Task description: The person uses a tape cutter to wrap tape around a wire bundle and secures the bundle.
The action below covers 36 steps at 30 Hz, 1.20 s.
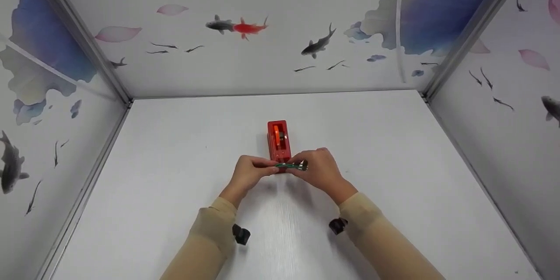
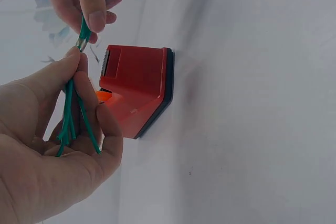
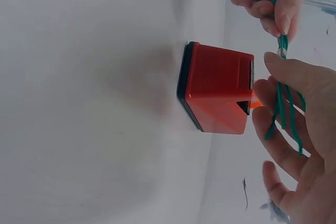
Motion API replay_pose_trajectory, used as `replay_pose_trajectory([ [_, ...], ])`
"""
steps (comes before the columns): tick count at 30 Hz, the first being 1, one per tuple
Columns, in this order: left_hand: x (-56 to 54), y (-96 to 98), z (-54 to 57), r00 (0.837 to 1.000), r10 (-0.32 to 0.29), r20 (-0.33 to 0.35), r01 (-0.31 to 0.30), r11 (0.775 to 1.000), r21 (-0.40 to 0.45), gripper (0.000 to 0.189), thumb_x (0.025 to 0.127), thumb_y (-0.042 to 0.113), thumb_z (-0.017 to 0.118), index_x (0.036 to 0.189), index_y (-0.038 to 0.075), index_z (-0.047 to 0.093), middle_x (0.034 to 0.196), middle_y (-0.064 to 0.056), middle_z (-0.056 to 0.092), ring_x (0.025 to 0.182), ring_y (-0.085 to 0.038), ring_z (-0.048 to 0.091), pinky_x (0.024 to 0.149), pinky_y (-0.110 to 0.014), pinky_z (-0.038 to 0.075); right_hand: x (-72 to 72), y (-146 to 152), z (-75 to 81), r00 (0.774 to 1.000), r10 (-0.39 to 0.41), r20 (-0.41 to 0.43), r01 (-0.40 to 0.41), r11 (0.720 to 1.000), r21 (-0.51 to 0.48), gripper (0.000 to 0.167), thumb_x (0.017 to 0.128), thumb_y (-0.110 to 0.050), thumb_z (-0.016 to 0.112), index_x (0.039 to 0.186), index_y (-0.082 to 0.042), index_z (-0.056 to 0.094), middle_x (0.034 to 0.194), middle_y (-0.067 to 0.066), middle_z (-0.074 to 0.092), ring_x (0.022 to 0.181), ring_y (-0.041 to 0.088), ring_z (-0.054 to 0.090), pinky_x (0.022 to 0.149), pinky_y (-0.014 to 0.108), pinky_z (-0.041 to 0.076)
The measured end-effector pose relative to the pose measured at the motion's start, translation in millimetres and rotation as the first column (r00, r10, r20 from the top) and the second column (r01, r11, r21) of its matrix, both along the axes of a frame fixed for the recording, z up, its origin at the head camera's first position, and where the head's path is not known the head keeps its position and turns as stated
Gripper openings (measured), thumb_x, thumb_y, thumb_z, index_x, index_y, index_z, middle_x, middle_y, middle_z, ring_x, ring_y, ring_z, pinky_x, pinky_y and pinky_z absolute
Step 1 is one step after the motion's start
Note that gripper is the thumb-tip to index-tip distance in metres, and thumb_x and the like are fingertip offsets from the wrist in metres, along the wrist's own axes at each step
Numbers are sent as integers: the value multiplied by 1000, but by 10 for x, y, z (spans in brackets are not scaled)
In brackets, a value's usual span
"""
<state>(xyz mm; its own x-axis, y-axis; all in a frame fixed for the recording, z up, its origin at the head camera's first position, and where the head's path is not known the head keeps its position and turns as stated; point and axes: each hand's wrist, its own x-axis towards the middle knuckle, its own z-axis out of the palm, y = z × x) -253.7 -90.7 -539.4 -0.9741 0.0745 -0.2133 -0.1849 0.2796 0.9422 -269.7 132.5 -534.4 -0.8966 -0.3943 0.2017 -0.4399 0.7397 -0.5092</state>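
Beige sleeves [image 1: 199,243] lead to the left hand [image 1: 247,173] and right hand [image 1: 317,168], thumb and fingers of each clamped on green strands [image 3: 283,41], held above the table [image 1: 393,148] near the red tape dispenser's [image 1: 280,154] serrated end. Gathering looks done; a pale band [image 3: 282,52], probably tape, sits between the grips, its securing perhaps unfinished. Thin and cord-like, the strands splay into loose ends.
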Motion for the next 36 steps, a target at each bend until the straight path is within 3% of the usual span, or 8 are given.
replay_pose_trajectory([
  [2, 6, -7, -2, 1000, -5, -16, 5, 1000, 2, 14, 88, 17, 84, 102, 16, 84, 106, -2, 78, 96, -16, 67, 88, -34, 56, -26, 25, 18, 993, 35, 116, -29, 998, -53, 17, 87, -35, 84, 101, -25, 83, 91, -14, 77, 80, 10, 62, 80, 32, 52],
  [5, 15, -25, -12, 999, -12, -46, 13, 1000, 8, 14, 88, 17, 84, 102, 16, 84, 106, -2, 79, 98, -16, 68, 87, -33, 56, -62, 64, 43, 962, 100, 255, -65, 988, -143, 15, 91, -32, 81, 103, -23, 82, 94, -14, 76, 86, 12, 62, 79, 33, 54],
  [10, 1, -52, -36, 993, -26, -114, 27, 1000, 10, 14, 87, 16, 84, 101, 17, 84, 104, -3, 79, 95, -16, 70, 84, -31, 57, -92, 86, 81, 910, 162, 382, -79, 971, -224, 14, 95, -29, 76, 106, -21, 81, 96, -6, 76, 84, 15, 64, 76, 32, 56],
  [14, -12, -55, -36, 975, -58, -215, 54, 998, -23, 13, 87, 13, 84, 100, 17, 85, 98, -2, 79, 89, -15, 68, 78, -29, 57, -111, 97, 97, 865, 189, 465, -71, 963, -259, 15, 97, -29, 74, 106, -18, 79, 94, 1, 76, 78, 20, 68, 71, 31, 58],
  [19, -4, -51, -28, 954, -82, -289, 70, 996, -52, 15, 87, 12, 83, 100, 20, 85, 93, 2, 78, 91, -16, 65, 79, -30, 56, -139, 124, 107, 841, 236, 488, -108, 955, -275, 20, 99, -32, 70, 112, -19, 78, 95, -3, 80, 100, 22, 70, 90, 39, 55],
  [22, 3, -45, -34, 949, -87, -302, 75, 996, -49, 16, 87, 12, 84, 100, 21, 85, 93, 4, 78, 94, -16, 67, 82, -31, 57, -160, 139, 103, 826, 257, 501, -119, 949, -291, 23, 101, -35, 67, 117, -22, 78, 92, -3, 79, 102, 18, 67, 96, 41, 52],
  [30, 40, -1, -17, 937, -83, -340, 70, 996, -50, 18, 85, 11, 85, 101, 17, 85, 94, 3, 77, 95, -16, 68, 85, -30, 60, -175, 152, 15, 736, 326, 593, -47, 898, -436, 37, 106, -36, 58, 118, -6, 75, 88, 1, 74, 83, 16, 68, 87, 35, 57],
  [36, 63, 2, -55, 921, -86, -381, 59, 995, -80, 19, 82, 9, 85, 99, 17, 85, 93, 3, 77, 92, -14, 68, 83, -26, 60, -124, 114, 7, 733, 280, 619, 18, 903, -430, 27, 106, -27, 60, 119, -11, 76, 97, 9, 76, 81, 14, 69, 80, 29, 56],
])
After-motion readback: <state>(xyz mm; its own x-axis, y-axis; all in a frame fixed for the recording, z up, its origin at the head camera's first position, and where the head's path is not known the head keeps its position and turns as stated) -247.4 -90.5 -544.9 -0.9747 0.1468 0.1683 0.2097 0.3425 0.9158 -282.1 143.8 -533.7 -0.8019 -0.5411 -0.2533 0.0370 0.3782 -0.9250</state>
